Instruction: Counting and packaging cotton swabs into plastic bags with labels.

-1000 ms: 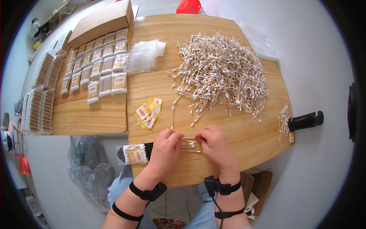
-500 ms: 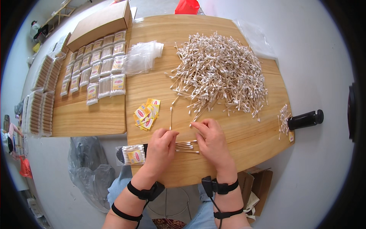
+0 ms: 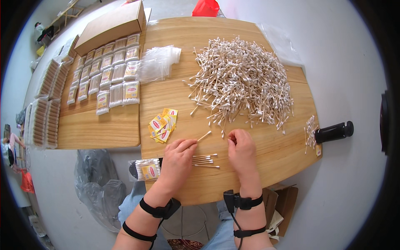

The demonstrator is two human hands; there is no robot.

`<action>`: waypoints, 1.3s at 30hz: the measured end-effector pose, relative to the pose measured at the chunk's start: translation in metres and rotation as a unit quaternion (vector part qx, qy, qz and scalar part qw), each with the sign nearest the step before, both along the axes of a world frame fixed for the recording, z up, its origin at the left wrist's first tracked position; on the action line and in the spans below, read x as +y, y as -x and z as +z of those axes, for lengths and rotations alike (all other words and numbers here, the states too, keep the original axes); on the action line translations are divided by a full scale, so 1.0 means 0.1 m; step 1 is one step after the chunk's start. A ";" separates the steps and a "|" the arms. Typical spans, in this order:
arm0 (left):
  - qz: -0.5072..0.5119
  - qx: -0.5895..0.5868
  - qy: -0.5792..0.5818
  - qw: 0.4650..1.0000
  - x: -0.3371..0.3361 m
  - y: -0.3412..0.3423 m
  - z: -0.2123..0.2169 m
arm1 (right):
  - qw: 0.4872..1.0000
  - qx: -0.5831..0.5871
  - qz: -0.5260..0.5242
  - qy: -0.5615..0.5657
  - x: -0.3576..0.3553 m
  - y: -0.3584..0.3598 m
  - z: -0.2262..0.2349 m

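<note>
My left hand point(image 3: 178, 161) is closed, with a cotton swab point(image 3: 203, 136) sticking out from its fingertips toward the right. Under and beside that hand lie several loose cotton swabs point(image 3: 204, 160), their white tips pointing right. To its left rests a clear packet of cotton swabs point(image 3: 146, 169) with a yellow card at its front. My right hand point(image 3: 242, 151) is curled near the front edge of the big cotton swab pile point(image 3: 246, 81); its fingertips are pressed together, and I cannot make out anything between them. Yellow-and-white cards point(image 3: 163, 125) lie overlapping beyond my left hand.
Clear plastic bags point(image 3: 158, 64) lie beyond the cards. Filled swab packets point(image 3: 107, 75) stand in rows at left before a cardboard box point(image 3: 109, 27). At the right edge are a black cylinder point(image 3: 334, 131) and a small swab heap point(image 3: 311, 130). An opened carton point(image 3: 283, 208) stands below the table.
The swab that lay upright in the picture by the cards is now in my left hand, slanting right. My right hand has moved right, away from the left.
</note>
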State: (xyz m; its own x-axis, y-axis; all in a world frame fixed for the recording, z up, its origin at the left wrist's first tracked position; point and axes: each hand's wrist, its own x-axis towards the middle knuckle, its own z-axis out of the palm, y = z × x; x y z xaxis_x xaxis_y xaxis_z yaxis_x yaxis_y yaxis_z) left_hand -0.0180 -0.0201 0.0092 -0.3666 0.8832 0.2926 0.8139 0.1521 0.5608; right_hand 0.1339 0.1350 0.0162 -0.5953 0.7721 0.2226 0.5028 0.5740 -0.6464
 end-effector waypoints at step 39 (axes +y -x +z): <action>-0.021 -0.094 -0.022 0.995 0.02 -0.09 0.05 | 0.999 -0.007 -0.030 -0.028 0.00 0.05 -0.01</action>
State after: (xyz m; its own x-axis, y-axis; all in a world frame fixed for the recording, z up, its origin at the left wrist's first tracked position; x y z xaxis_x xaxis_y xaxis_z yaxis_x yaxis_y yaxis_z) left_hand -0.0094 -0.0185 0.0139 -0.3817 0.8866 0.2612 0.6989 0.0919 0.7093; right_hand 0.1288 0.1349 0.0151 -0.5514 0.7933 0.2581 0.5465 0.5773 -0.6067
